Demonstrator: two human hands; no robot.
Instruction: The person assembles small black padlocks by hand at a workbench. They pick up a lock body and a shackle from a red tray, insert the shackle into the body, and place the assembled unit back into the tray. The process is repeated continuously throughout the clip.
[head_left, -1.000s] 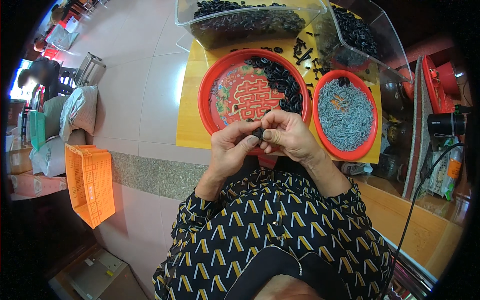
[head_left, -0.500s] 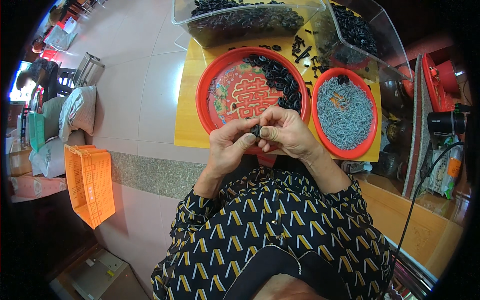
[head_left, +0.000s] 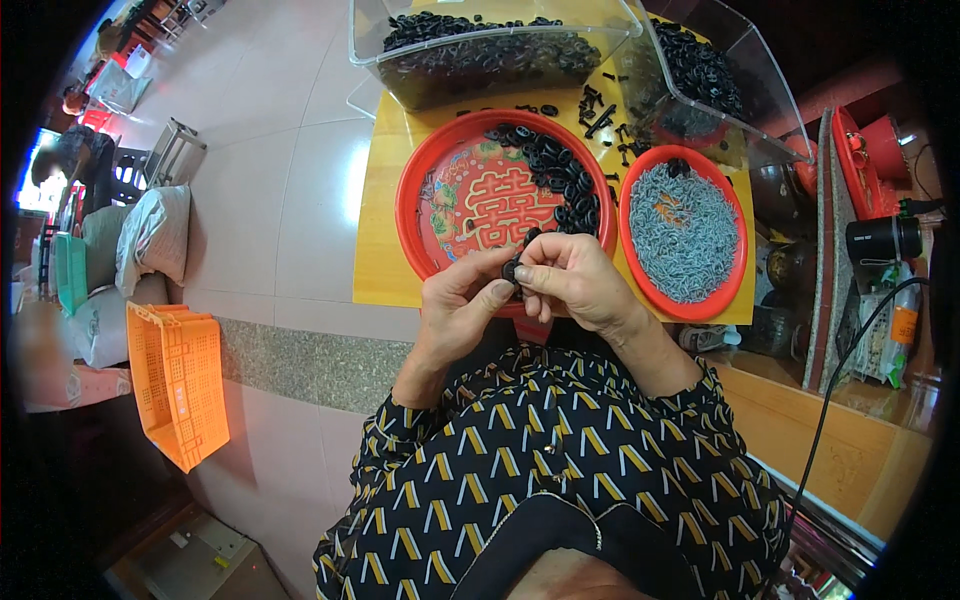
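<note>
My left hand (head_left: pixel 462 302) and my right hand (head_left: pixel 575 283) meet over the near rim of a red round tray (head_left: pixel 407 222). Between their fingertips is a small round black plastic part (head_left: pixel 511 270), pinched from both sides. Another black piece shows just above my right fingertips; whether it is joined to the held one I cannot tell. Several loose black parts (head_left: pixel 560 170) lie heaped along the tray's right side. To the right, an oval red tray (head_left: pixel 741 262) holds a mass of small grey screws (head_left: pixel 690 235), with a few black bits at its top.
Two clear plastic bins (head_left: pixel 500 45) (head_left: pixel 770 120) of black parts stand at the table's far side. Black pieces (head_left: pixel 597 112) lie scattered on the yellow tabletop (head_left: pixel 378 275). An orange crate (head_left: pixel 178 385) sits on the floor at left, near stuffed sacks (head_left: pixel 155 235). A black cable (head_left: pixel 828 400) runs down the right.
My fingers have shifted around the small black part, which now shows turned differently, with a black piece visible above my right fingertips. The whole view has moved slightly.
</note>
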